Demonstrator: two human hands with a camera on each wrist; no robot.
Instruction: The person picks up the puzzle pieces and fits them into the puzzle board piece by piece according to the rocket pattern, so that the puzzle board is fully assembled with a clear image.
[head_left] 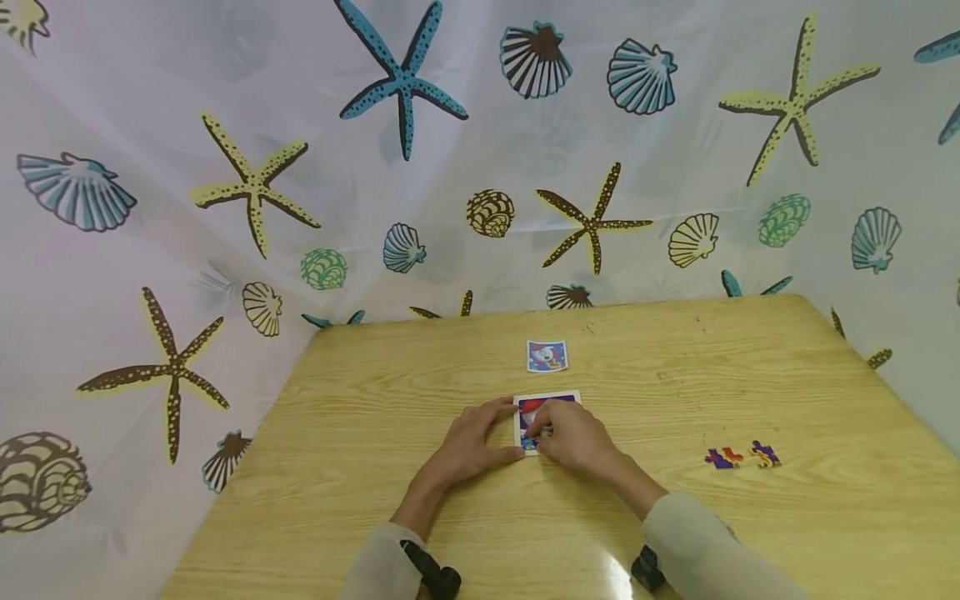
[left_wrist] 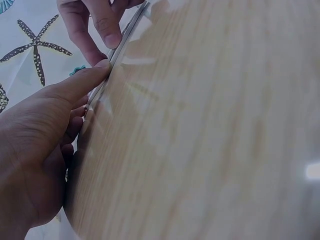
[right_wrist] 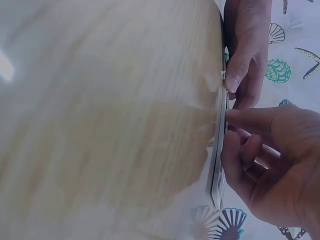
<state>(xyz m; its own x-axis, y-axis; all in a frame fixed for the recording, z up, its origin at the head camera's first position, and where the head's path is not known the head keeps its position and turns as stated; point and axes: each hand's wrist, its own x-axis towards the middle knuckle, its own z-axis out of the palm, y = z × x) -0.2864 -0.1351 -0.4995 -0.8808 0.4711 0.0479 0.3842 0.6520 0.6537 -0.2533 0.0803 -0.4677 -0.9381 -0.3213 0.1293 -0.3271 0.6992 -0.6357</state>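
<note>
A small jigsaw puzzle in a white-edged tray [head_left: 571, 395] lies flat on the table, its picture red, white and dark blue. My left hand [head_left: 471, 442] rests at the tray's left side, index finger by the far corner and thumb by the near one. Over the picture, my right hand [head_left: 576, 435] bends its fingers and thumb together and pinches a puzzle piece low against the tray; the fingers mostly hide that piece. In the right wrist view, the right thumb and curled fingers meet the tray's thin edge [right_wrist: 218, 150], with the left thumb [right_wrist: 235, 80] beyond.
Two loose puzzle pieces, one purple and red [head_left: 723, 457] and one purple and orange [head_left: 765, 454], lie to the right. A square picture card [head_left: 547, 357] lies behind the tray. A shell-and-starfish curtain [head_left: 480, 150] hangs around the wooden table [head_left: 360, 392].
</note>
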